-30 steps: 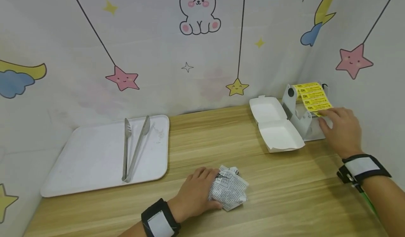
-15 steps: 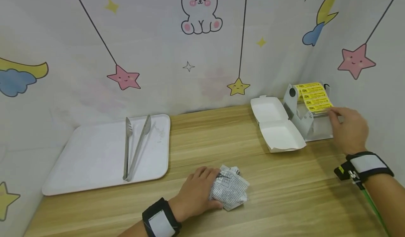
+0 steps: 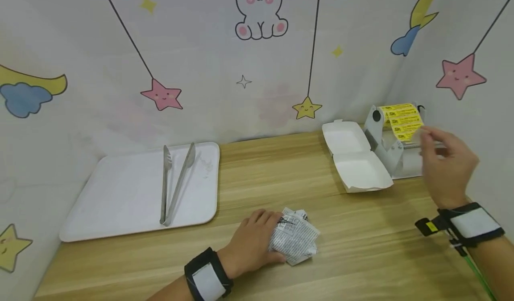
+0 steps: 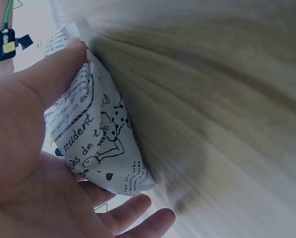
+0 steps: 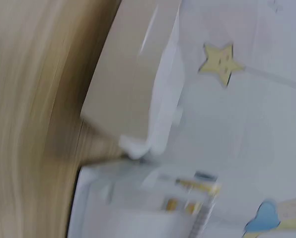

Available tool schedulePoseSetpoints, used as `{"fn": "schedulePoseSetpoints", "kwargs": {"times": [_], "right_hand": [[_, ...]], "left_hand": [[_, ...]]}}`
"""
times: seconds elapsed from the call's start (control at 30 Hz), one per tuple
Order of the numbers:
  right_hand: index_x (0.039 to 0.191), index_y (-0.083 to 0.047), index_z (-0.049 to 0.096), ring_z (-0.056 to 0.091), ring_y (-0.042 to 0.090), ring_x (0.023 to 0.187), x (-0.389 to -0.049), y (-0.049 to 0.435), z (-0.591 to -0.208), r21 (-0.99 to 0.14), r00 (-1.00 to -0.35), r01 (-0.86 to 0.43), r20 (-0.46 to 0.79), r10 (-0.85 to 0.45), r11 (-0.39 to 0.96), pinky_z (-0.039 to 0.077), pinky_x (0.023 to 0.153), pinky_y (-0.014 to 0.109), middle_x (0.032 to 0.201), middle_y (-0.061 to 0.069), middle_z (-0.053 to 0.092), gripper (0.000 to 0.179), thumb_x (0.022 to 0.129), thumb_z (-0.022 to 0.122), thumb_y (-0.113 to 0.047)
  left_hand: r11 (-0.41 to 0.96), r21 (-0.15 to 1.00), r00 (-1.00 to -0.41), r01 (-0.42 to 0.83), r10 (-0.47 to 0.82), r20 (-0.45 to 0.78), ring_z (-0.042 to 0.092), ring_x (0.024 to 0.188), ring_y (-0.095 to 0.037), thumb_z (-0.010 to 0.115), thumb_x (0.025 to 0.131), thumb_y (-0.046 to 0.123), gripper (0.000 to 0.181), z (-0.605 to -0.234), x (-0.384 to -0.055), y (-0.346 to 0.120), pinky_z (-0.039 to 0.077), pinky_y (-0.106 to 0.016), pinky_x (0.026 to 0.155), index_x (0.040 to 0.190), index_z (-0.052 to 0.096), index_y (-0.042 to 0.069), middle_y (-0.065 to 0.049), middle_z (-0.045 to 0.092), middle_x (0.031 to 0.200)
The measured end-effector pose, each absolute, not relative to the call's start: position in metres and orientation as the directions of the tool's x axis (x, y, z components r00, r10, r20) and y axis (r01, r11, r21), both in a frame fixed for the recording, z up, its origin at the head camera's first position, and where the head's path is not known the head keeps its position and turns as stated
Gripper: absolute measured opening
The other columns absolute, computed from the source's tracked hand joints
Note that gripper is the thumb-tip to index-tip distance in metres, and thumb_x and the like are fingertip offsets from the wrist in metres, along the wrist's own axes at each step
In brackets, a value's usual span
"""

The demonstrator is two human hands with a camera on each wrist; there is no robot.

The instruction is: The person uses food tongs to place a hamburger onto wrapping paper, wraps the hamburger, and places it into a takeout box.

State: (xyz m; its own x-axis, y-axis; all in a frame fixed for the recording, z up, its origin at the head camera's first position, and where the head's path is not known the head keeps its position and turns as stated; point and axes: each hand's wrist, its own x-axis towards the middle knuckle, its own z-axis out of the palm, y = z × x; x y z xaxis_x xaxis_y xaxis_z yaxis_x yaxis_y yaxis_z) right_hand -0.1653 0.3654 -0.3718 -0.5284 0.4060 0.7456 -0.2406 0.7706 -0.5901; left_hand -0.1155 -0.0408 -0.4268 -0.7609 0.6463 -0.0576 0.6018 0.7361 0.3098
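My left hand holds a packet wrapped in newsprint paper against the table. In the left wrist view the thumb lies along one side of the packet and the other fingers reach round its far side. At the right, my right hand is raised in front of a label dispenser with a roll of yellow labels. Thumb and forefinger pinch a small, pale, blurred piece, seemingly a label. The right wrist view is blurred and shows the dispenser but hardly any of the hand.
An open white takeaway box stands just left of the dispenser. At the left, metal tongs lie on a white tray. A printed curtain hangs behind the wooden table.
My right hand has drawn back from the end of the label strip, a little right and up, fingertips pinched together. My left hand stays on the packet. The head view has shifted slightly.
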Motion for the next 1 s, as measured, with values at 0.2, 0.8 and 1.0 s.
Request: {"fn": "schedulePoseSetpoints", "kwargs": {"times": [0.2, 0.8, 1.0], "right_hand": [[0.105, 0.001, 0.077, 0.062, -0.008, 0.076, -0.143, 0.28, -0.374, -0.506, -0.751, -0.523, 0.654, -0.09, 0.686, 0.05, 0.064, 0.009, 0.095, 0.014, 0.076, 0.018, 0.088, 0.074, 0.007], [0.101, -0.011, 0.081, 0.066, 0.008, 0.074, -0.135, 0.192, -0.425, -0.434, -0.833, -0.508, 0.467, -0.297, 0.744, 0.056, 0.062, 0.028, 0.097, 0.001, 0.077, 0.011, 0.092, 0.076, -0.015], [0.097, -0.011, 0.08, 0.073, 0.014, 0.083, -0.133, 0.185, -0.433, -0.262, -0.762, -0.594, 0.487, -0.427, 0.76, 0.06, 0.071, 0.035, 0.091, 0.0, 0.077, 0.011, 0.088, 0.08, -0.017]], "left_hand": [[0.738, 0.298, -0.764, 0.605, 0.644, -0.046, 0.045, 0.137, -0.036, 0.084, 0.081, 0.048, 0.088, -0.426, -0.117, -0.04, 0.044, -0.056, 0.107, 0.148, 0.044, 0.006, -0.012, 0.054, 0.144], [0.745, 0.284, -0.764, 0.603, 0.642, -0.064, 0.045, 0.138, -0.034, 0.084, 0.08, 0.05, 0.088, -0.428, -0.117, -0.04, 0.045, -0.055, 0.107, 0.148, 0.045, 0.008, -0.009, 0.054, 0.145], [0.747, 0.277, -0.765, 0.604, 0.641, -0.063, 0.045, 0.138, -0.034, 0.084, 0.08, 0.05, 0.088, -0.427, -0.116, -0.041, 0.045, -0.055, 0.106, 0.148, 0.045, 0.008, -0.009, 0.054, 0.144]]}}
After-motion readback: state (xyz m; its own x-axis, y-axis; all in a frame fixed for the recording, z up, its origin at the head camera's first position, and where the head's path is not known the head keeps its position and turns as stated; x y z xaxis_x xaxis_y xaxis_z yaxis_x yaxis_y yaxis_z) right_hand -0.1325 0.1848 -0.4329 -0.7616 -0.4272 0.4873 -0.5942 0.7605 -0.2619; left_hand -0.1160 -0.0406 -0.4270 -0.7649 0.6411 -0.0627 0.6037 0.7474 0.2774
